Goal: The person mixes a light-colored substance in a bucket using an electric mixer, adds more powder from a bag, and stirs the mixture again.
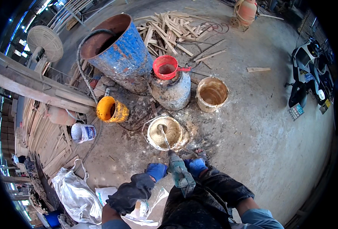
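Note:
A teal power drill [181, 174] points away from me, its long mixing rod [164, 136] reaching down into a bucket [149, 139] of thick beige paste [171, 129]. Swirls mark the paste around the rod, whose lower end is sunk in it. My left hand [156, 171], in a blue glove, is closed at the drill's left side. On its right side my right hand [195, 166], gloved in blue too, is closed against the drill. Parts of both grips are hidden. Dark covers are over my forearms.
Beyond the bucket stand a tall blue drum [128, 53], a whitish container [172, 93] topped by a red funnel [165, 68], and a paste-coated bucket [212, 94]. A yellow bucket [119, 111], white pail [83, 133] and white sacks [75, 189] lie left. Motorbikes [310, 74] stand right.

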Demonstrator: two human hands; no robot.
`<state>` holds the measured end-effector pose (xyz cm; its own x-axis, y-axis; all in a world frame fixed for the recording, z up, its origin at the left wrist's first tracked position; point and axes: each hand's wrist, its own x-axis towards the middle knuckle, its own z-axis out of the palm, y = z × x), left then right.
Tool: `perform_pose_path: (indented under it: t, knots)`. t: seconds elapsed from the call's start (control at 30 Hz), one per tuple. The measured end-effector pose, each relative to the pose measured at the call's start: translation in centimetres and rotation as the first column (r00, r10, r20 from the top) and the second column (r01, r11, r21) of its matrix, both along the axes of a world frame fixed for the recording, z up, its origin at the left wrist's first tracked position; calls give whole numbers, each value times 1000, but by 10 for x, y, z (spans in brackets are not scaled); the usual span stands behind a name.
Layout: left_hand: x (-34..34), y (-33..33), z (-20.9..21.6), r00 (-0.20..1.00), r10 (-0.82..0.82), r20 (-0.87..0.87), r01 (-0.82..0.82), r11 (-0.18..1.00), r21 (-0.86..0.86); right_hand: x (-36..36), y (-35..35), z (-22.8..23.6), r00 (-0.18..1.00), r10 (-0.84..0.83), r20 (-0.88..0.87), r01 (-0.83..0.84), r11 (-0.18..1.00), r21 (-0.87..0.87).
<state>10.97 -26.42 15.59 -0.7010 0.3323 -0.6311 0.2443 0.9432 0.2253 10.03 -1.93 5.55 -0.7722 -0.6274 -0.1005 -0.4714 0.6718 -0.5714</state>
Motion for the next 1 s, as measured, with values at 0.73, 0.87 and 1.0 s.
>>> perform_pose_path:
  t: [0.73, 0.87, 1.0]
  knots:
    - [4, 27, 4, 965, 262, 11, -258, 942, 215, -58, 20, 56, 978, 207, 27, -206, 933, 294]
    - [22, 32, -5, 953, 294, -72, -259, 915, 308, -70, 21, 66, 932, 347, 101, -360, 865, 350]
    - [35, 31, -4, 937, 348, -35, -319, 891, 322, -77, 11, 80, 899, 413, 145, -437, 835, 335]
